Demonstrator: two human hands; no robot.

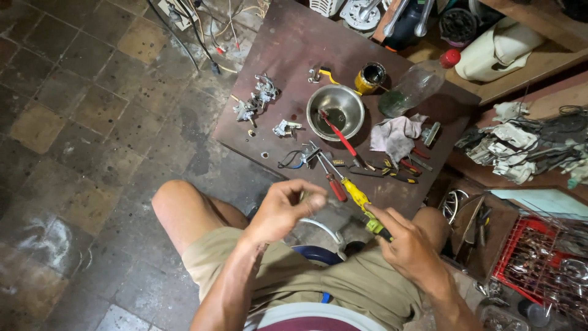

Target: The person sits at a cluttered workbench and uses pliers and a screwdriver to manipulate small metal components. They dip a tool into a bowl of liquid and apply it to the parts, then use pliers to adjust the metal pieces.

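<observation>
Both hands are working just off the near edge of the brown tabletop [288,43], over the person's knees. The right hand [409,244] is wrapped around the handle of a yellow screwdriver [357,196], its shaft pointing up and left toward the tabletop edge. The left hand [283,208] is curled with fingertips pinched together around something small, too blurred to name, right beside the screwdriver.

Room-wise: the left side is wide open stone floor [79,122], lots of space there. The right is crammed, with a red wire basket [517,260] of metal bits low down and a heap of white plug-like parts [511,150] on a wooden ledge just past the tabletop.

Near the front edge lie a red-handled screwdriver [336,187] and a few small pliers [401,168], close to the hands.

Containers: a steel bowl [335,111] mid-tabletop with a red-handled tool [338,135] resting across its rim, tip inside; the bowl looks otherwise dark at the bottom, can't tell what's in it. Behind it sits a small yellow tin [370,77], open, dark inside. Beside that a clear plastic bottle [416,83] with a red cap lies tilted, green stuff at its base. A crumpled rag [397,135] sits next to the bowl.
</observation>
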